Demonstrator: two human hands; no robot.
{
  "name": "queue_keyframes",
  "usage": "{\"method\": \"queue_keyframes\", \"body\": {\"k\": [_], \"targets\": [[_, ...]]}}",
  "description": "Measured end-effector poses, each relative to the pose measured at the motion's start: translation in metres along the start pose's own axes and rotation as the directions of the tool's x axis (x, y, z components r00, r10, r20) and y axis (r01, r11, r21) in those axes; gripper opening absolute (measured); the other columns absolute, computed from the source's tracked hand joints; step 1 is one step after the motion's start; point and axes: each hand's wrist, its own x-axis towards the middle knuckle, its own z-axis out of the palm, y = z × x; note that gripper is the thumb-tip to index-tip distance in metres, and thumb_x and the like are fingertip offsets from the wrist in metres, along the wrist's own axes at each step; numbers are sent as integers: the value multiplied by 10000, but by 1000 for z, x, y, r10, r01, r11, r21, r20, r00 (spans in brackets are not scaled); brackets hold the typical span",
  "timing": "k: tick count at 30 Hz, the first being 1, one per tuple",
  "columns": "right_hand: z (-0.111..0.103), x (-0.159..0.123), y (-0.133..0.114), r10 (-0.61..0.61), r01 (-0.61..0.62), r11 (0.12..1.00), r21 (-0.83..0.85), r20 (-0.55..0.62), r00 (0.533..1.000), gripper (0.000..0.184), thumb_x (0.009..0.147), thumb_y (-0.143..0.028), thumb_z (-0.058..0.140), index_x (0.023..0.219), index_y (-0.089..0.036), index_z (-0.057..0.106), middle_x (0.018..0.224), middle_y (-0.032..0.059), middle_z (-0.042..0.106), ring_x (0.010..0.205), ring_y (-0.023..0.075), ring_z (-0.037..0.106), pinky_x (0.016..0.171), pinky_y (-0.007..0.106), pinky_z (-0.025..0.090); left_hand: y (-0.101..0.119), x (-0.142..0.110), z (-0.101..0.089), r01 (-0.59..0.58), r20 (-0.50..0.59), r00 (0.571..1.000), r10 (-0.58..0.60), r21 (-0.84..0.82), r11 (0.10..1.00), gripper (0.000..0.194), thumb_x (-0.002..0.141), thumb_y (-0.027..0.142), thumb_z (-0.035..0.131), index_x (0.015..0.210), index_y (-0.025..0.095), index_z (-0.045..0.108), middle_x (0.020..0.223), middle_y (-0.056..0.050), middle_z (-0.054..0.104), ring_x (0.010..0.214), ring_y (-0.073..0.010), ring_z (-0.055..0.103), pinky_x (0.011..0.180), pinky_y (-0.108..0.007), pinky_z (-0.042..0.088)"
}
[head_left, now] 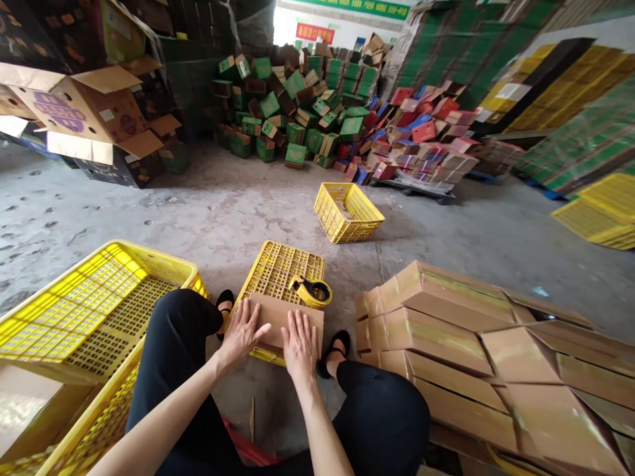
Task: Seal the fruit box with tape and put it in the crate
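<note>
Both my hands lie flat on a small brown cardboard box [275, 316], which rests on an upturned yellow plastic crate [278, 264] between my feet. My left hand [245, 330] presses on the box's left part with its fingers spread. On the right part, my right hand [301, 344] lies with fingers stretched forward. Just beyond the box, on the crate top, sits a yellow and black tape dispenser [311, 291]. Neither hand is wrapped around anything.
A large yellow crate [114, 317] with cardboard inside stands at my left. Stacked brown boxes [451, 344] fill the right side. Ahead on the concrete floor is another yellow crate [347, 215]. Heaps of green boxes [296, 154] and red boxes [423, 131] lie farther back.
</note>
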Motion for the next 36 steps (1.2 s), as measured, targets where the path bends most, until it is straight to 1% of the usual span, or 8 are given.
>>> {"method": "queue_keyframes", "body": {"k": [3, 7, 13, 17, 21, 24, 28, 36], "targets": [[-4, -2, 30, 107, -106, 994, 34, -32, 994, 660, 1099, -545, 257, 1609, -182, 466, 1681, 133, 413, 1582, 339, 336, 1270, 592, 257, 8, 1, 0, 54, -30, 998, -54, -15, 998, 804, 999, 758, 414, 1618, 244, 421, 1728, -167, 284, 1620, -442, 126, 1242, -667, 302], [-1, 4, 58, 158, -140, 967, 210, -69, 985, 818, 1070, -649, 196, 1594, -79, 458, 1692, 194, 374, 1603, 315, 295, 1272, 528, 316, 15, 5, -1, 70, -9, 998, -70, -28, 997, 806, 1001, 732, 453, 1631, 231, 410, 1742, -171, 238, 1619, -450, 122, 1248, -669, 277], [-2, 7, 81, 271, -249, 803, 542, 41, 962, 853, 1041, -677, 189, 1617, -91, 419, 1713, 168, 342, 1591, 271, 337, 1301, 481, 297, 42, 9, 10, 29, 21, 999, -31, 95, 995, 807, 993, 726, 484, 1609, 205, 475, 1713, -221, 284, 1597, -502, 151, 1231, -734, 200], [-2, 2, 84, 317, -291, 701, 651, 81, 945, 916, 1011, -717, 177, 1629, -77, 397, 1725, 159, 311, 1605, 285, 301, 1312, 473, 271, 77, 2, 30, -116, 26, 993, 113, 147, 982, 803, 963, 745, 523, 1596, 251, 498, 1688, -209, 349, 1581, -498, 224, 1228, -713, 231], [1, -3, 84, 381, -313, 661, 682, 55, 923, 861, 1019, -697, 194, 1597, -121, 470, 1692, 154, 389, 1605, 306, 297, 1298, 528, 293, 102, -6, 45, -238, 38, 971, 235, 172, 956, 820, 937, 786, 518, 1602, 307, 481, 1695, -204, 337, 1562, -495, 284, 1215, -706, 261], [5, -9, 83, 380, -303, 662, 686, 41, 924, 839, 1013, -709, 233, 1595, -158, 480, 1680, 135, 422, 1603, 298, 306, 1304, 521, 288, 107, -9, 48, -272, 8, 961, 278, 230, 934, 844, 930, 807, 504, 1628, 340, 419, 1707, -198, 316, 1562, -493, 286, 1207, -705, 267], [9, -26, 82, 379, -316, 669, 672, 58, 924, 921, 999, -754, 230, 1631, -107, 401, 1701, 183, 364, 1599, 327, 309, 1300, 545, 287, 104, -9, 48, -287, -32, 950, 309, 292, 912, 873, 919, 825, 495, 1635, 333, 402, 1700, -203, 332, 1558, -481, 302, 1212, -680, 274], [15, -69, 70, 395, -348, 714, 607, 61, 917, 988, 984, -805, 208, 1628, -78, 387, 1698, 229, 339, 1589, 367, 320, 1271, 595, 314, 106, -10, 42, -263, -16, 961, 275, 253, 931, 768, 969, 746, 508, 1613, 332, 450, 1698, -169, 344, 1556, -445, 334, 1220, -629, 310]]}}
